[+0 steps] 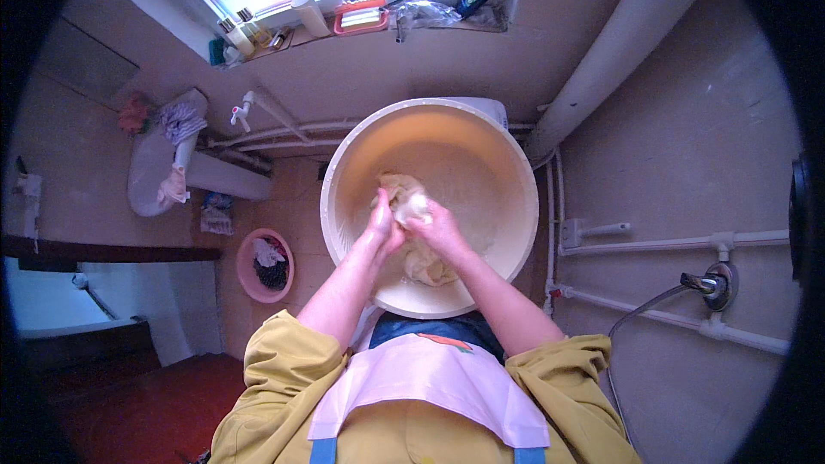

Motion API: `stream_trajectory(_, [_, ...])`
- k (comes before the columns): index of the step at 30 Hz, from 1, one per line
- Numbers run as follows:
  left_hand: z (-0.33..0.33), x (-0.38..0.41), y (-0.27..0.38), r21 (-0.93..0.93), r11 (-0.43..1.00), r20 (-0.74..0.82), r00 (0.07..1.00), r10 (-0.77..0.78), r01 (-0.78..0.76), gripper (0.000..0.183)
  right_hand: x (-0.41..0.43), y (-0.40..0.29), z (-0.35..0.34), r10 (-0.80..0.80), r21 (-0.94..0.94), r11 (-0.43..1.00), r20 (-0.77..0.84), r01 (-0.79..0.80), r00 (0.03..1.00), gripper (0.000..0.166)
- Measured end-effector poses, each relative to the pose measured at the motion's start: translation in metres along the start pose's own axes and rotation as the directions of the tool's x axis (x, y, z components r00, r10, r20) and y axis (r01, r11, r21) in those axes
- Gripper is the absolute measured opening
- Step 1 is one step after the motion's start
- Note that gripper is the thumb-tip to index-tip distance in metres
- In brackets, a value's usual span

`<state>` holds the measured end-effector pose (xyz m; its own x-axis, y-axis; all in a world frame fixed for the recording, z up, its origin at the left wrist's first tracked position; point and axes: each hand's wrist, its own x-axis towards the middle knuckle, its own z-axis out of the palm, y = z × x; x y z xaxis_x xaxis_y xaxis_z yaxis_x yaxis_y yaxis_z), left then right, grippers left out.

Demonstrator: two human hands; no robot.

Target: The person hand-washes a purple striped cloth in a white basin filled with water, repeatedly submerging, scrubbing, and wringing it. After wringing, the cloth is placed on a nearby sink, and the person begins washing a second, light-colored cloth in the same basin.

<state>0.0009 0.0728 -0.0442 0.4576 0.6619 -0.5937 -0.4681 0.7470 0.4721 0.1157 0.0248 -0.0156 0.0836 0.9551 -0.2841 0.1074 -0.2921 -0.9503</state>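
Note:
A large cream plastic basin (335,161) stands right before me, with shallow cloudy water in its bottom. Both of my hands are inside its rim, close together. My left hand (385,224) grips a wet pale-yellow cloth (394,184) from the left side. From the right, my right hand (437,227) holds the same bunched cloth. Between the hands shows a blurred bright white patch (412,206); whether it is soap, foam or cloth I cannot tell. More wet cloth (427,269) lies in the water below my wrists, partly hidden by my right forearm.
A pink basin (243,277) with clothes stands on the floor at left. Beyond it are a pedestal washbasin (145,174) and a wall tap (241,111). Bottles and a red soap dish (361,18) line the windowsill. White pipes (644,246) and a shower valve (717,287) run along the right wall.

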Motion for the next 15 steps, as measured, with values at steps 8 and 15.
stream_trajectory(8, [-0.003,-0.005,0.018,-0.125,0.963,0.231,0.951,-0.208,0.241,0.026,-0.028,-0.058,0.026,-0.472,-0.488,0.769,0.002,0.413,0.882,0.038])
stream_trajectory(15, [0.041,-0.036,0.023,-0.118,0.991,-0.078,0.995,-0.067,0.058,0.032,0.038,0.018,-0.040,-0.175,-0.545,0.838,-0.237,0.018,0.956,0.048])
